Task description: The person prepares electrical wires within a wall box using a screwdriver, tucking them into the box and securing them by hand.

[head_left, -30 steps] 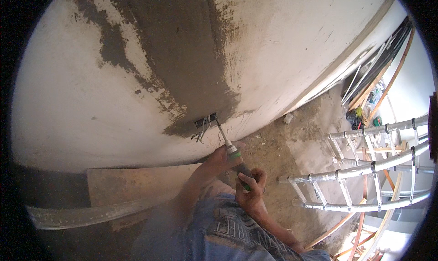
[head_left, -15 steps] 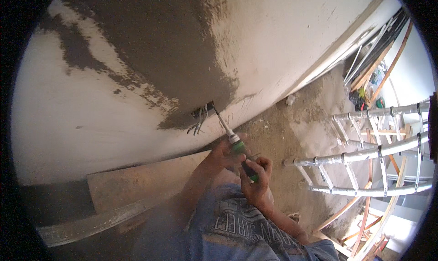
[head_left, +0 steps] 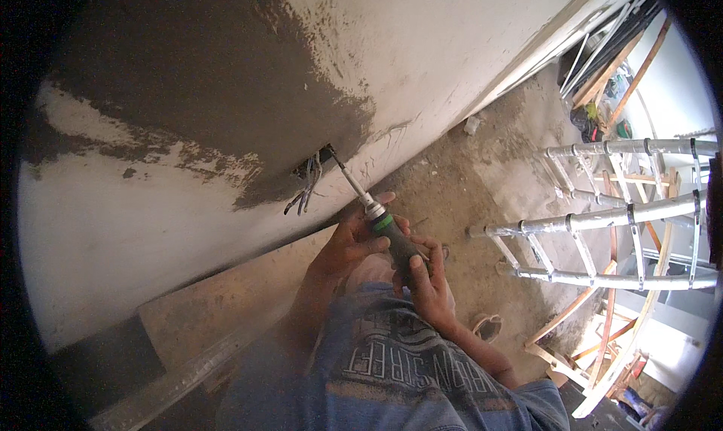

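Note:
My left hand [head_left: 348, 244] curls round the front of a screwdriver [head_left: 398, 243] with a dark grip, a green band and a silver collar. At the rear of the same grip, the fingers of my right hand [head_left: 427, 282] are closed on it. The long shaft slants up and to the left. Its tip meets the right edge of a small rectangular wall opening [head_left: 303, 166]; the exact contact is too small to tell. Several grey wires [head_left: 305, 192] hang out of that opening. Dark damp plaster [head_left: 203, 69] surrounds it on the pale wall [head_left: 151, 227].
A metal ladder [head_left: 587, 220] reaches in from the right above the dirty floor [head_left: 444, 182]. Wooden poles [head_left: 602, 340] and piled pipes and boards [head_left: 602, 62] lie beyond. A wide board [head_left: 226, 288] and a metal rail [head_left: 173, 378] lie at the lower left.
The view has shifted, so the wall opening sits further left. The screwdriver's grip has turned in my hands, its green band now near the collar. Both hands still hold it.

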Tool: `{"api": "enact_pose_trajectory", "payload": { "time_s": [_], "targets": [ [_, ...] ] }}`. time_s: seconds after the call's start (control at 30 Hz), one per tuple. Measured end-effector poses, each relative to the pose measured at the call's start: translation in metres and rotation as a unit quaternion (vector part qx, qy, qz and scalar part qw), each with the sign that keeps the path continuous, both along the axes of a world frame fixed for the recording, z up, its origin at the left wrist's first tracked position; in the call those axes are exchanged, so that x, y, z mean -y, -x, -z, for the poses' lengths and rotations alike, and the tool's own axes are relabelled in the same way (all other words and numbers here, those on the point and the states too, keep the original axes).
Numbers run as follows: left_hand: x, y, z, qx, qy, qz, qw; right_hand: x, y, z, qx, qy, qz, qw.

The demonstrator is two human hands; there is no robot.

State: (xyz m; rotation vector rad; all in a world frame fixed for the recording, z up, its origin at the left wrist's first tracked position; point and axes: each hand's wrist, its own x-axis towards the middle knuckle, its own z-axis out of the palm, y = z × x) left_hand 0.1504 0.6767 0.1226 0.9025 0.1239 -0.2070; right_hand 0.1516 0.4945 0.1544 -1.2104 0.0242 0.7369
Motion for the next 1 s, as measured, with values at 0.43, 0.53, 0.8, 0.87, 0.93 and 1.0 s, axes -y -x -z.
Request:
{"api": "enact_pose_trajectory", "payload": {
  "time_s": [0.43, 0.53, 0.8, 0.87, 0.93, 1.0],
  "targets": [
    [0.001, -0.001, -0.003, -0.083, -0.215, 0.008, 0.973, 0.008, -0.003, 0.009, 0.258, 0.294, -0.084, 0.916],
    [0.0, 0.001, 0.0, -0.08, -0.159, -0.019, 0.984, 0.007, -0.005, 0.01, 0.237, 0.288, -0.053, 0.926],
    [0.003, 0.001, -0.004, 0.007, -0.04, -0.048, 0.998, 0.004, -0.005, 0.012, 0.093, 0.067, -0.019, 0.993],
    [0.0, 0.002, 0.002, -0.027, -0.235, 0.017, 0.971, -0.003, -0.002, 0.009, 0.479, 0.251, -0.02, 0.841],
    [0.003, 0.001, -0.002, -0.036, -0.188, -0.006, 0.982, -0.001, -0.002, 0.0, 0.469, 0.26, -0.029, 0.843],
    [0.006, 0.0, -0.006, -0.022, -0.146, -0.028, 0.989, 0.007, 0.0, 0.011, 0.371, 0.199, -0.006, 0.907]
  ]
}}
